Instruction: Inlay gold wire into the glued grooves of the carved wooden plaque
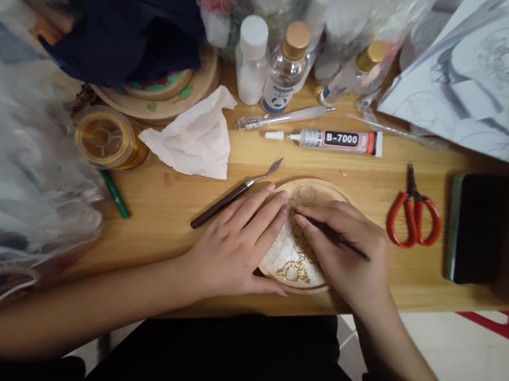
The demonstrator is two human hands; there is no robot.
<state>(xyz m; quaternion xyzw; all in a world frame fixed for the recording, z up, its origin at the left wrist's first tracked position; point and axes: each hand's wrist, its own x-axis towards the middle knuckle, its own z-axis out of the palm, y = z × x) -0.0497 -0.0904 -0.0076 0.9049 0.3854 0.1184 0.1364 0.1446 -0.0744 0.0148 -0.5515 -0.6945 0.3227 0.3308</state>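
A round wooden disc (270,267) lies on the table, with a pencilled pattern and gold wire shapes (294,271) along its near part. My left hand (238,240) rests on the disc's left side, fingers stretched out and holding nothing. In my right hand (357,248) is a slim dark pen-like tool (353,245), pinched between thumb and fingers. Its tip meets the disc close to my left fingertips; the exact kind of tool is unclear. Beside my left hand lies a palette knife (233,198) with a dark handle, its blade pointing away from me.
Behind the disc lie a B-7000 glue tube (337,139), a clear pen (287,117) and several bottles (286,68). Red-handled pliers (414,212) and a phone (477,230) are at right. Left are a crumpled tissue (200,135), a gold wire spool (106,138) and a green pencil (116,194).
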